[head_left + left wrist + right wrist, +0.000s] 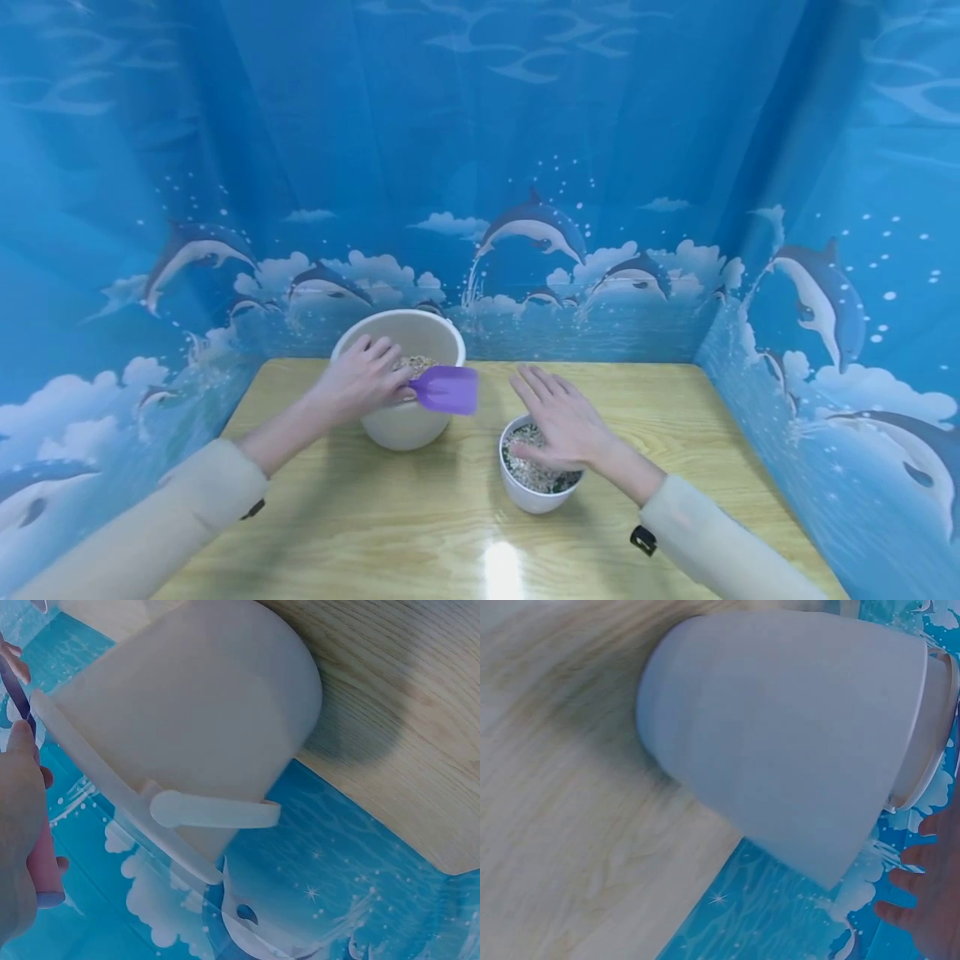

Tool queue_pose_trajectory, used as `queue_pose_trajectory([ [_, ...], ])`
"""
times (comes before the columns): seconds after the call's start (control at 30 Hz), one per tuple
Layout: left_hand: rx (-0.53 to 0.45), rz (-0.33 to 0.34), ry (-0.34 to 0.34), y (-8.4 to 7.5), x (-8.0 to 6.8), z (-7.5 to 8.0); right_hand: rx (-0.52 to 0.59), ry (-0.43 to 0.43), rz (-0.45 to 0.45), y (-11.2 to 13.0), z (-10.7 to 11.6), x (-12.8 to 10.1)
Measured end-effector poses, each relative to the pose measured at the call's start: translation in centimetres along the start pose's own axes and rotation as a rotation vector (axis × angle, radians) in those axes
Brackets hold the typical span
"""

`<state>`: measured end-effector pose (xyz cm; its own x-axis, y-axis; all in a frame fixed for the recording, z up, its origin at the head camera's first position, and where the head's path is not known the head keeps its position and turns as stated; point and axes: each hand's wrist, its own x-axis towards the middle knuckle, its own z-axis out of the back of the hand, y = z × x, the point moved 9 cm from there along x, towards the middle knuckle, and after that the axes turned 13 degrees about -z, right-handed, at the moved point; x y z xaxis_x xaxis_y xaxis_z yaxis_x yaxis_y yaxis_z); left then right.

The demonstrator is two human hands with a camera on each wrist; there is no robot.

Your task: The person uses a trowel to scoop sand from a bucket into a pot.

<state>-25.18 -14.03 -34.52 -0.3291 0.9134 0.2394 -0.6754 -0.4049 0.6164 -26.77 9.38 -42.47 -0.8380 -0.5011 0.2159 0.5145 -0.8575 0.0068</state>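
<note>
The small white pot (534,492) of pale gravel stands near on the tabletop (420,533) under the flat, open-fingered right hand (564,425), while toward ten o'clock the left hand (363,382) grips a purple scoop (448,389) over the farther large white bucket (401,421).

Purple scoop (448,389) over cream bucket (405,421)

No readable text, label or number shows anywhere, as far as these views allow.
</note>
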Motion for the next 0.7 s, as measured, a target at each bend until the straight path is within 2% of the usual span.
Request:
queue_pose_trajectory([
  [0.3, -0.069, 0.07, 0.112, 1.4, -1.3, -0.9, 0.007, 0.023, 0.007, 1.2, 0.2, 2.1],
  [0.7, -0.064, 0.1, 0.11, 2.8, -2.8, -1.0, -0.014, 0.04, -0.008, 2.3, 0.8, 5.2],
])
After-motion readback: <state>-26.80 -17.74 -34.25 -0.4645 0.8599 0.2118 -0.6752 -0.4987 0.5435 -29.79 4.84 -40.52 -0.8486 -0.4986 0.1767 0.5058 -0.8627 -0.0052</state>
